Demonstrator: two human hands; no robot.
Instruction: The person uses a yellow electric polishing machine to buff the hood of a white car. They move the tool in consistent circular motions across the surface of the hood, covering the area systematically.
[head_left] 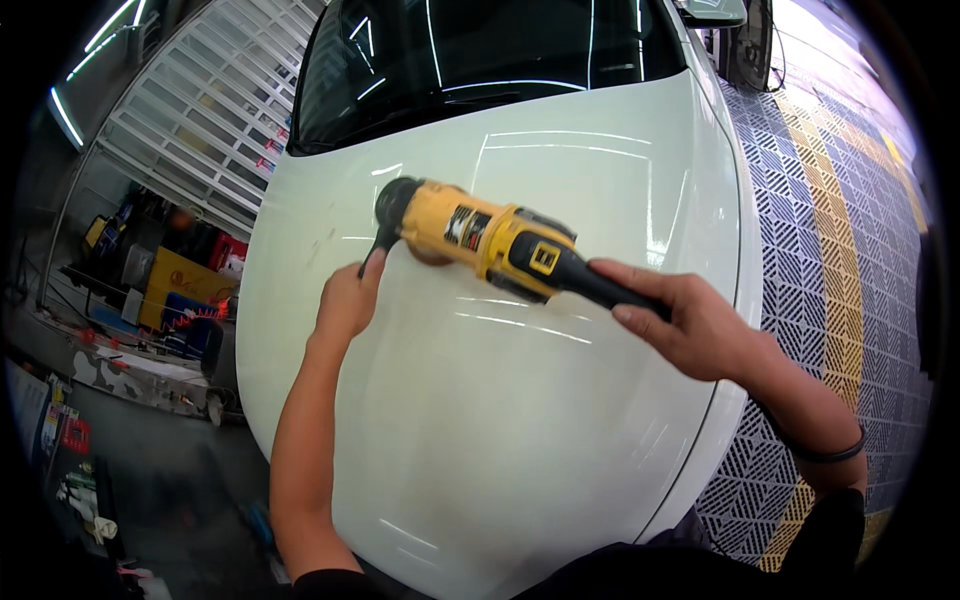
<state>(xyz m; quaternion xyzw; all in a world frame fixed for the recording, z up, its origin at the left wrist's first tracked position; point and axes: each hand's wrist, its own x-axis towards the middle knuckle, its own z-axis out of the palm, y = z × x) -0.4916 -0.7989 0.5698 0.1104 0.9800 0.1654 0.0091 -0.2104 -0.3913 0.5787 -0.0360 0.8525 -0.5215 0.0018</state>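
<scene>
A yellow and black power polisher (470, 235) lies across the white car hood (480, 420), its head toward the left and its rear handle toward the right. My left hand (350, 295) is closed round the black side handle near the polisher's head. The black rear grip is wrapped by my right hand (690, 320). Under the body a bit of the round pad (432, 256) shows; most of it is hidden by the tool. Faint smudges (325, 235) mark the paint left of the polisher's head.
Beyond the hood rises the dark windshield (490, 60). At left, a workbench (130, 365) holds tools and boxes below a white slatted shutter (210, 110). Grey and yellow floor tiles (830, 270) run along the car's right side.
</scene>
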